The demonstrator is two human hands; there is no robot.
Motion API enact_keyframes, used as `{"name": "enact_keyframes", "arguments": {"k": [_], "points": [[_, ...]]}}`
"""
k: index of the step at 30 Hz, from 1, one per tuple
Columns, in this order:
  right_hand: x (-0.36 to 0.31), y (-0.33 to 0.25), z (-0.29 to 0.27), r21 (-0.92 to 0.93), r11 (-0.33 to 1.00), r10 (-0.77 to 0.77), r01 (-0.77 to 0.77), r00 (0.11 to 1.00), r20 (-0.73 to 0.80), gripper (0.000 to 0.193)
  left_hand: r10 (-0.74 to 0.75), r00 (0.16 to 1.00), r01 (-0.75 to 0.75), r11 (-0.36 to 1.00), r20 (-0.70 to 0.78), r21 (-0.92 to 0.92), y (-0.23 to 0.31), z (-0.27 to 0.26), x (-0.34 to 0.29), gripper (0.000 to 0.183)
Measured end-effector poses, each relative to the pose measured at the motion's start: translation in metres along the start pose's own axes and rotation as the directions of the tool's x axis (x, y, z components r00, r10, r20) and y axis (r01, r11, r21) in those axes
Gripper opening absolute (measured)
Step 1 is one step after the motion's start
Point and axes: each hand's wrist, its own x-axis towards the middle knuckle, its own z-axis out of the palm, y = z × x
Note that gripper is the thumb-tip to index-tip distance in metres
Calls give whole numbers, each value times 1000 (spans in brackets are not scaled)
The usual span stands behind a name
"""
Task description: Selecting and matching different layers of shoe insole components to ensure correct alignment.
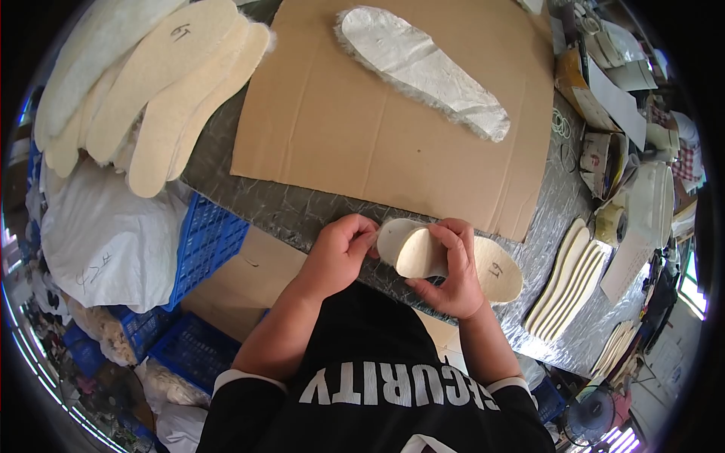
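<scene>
Close in front of me, my right hand [455, 268] grips a cream insole [498, 273], fingers over its top and thumb below. The held part of the insole curls up, and its rounded, marked end sticks out to the right of the hand. My left hand [341, 253] has thumb and forefinger pinched at the left edge of the curl. Whether a second layer sits inside the curl, I cannot tell. Farther off, a silver-backed insole with a fluffy rim [430, 72] lies slantwise on a brown cardboard sheet [325, 143].
At the far left, several fleecy cream insoles [166, 53] are piled above a white sack [113, 234] and a blue crate [200, 245]. To the right, a row of thin insoles [566, 283] lies on the dark tabletop [279, 208]. Boxes and papers [604, 98] crowd the right edge.
</scene>
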Motion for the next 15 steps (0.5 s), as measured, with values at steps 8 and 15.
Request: {"name": "enact_keyframes", "arguments": {"k": [8,15], "points": [[5,-3,0,-77,997,-11,11,1000,-8,80,149,983,-121,963,103,-239,-2,-4,2,9],[5,-4,0,-91,996,11,-11,1000,-6,82,145,979,-88,935,144,-342,0,-2,1,6]]}}
